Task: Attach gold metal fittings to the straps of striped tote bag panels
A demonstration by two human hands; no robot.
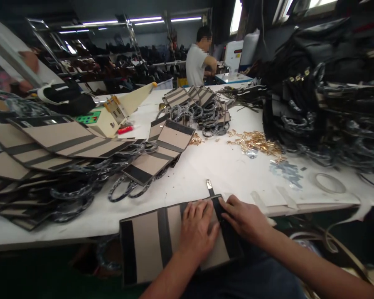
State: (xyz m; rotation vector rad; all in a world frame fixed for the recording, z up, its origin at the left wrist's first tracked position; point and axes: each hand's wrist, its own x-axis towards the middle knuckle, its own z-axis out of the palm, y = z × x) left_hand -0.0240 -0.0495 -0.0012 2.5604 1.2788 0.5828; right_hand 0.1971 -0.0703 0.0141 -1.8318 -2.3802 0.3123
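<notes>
A beige panel with dark stripes and black ends (pixel 145 245) lies over the table's front edge and my lap. My left hand (pixel 198 228) rests flat on its middle, fingers spread. At the panel's black right end, my right hand (pixel 244 218) has its fingers bent and pressed together near the upper edge; what they may hold is too small to make out. A short black strap with a metal tip (pixel 209 186) sticks out from the panel's top edge, just left of my right hand.
On the white table (pixel 205 162) lie stacked striped panels (pixel 65 139) at left, gold metal pieces (pixel 257 142), a tape roll (pixel 328 182) and black bags (pixel 296 104) at right. A person (pixel 196 62) stands beyond; another is at far left.
</notes>
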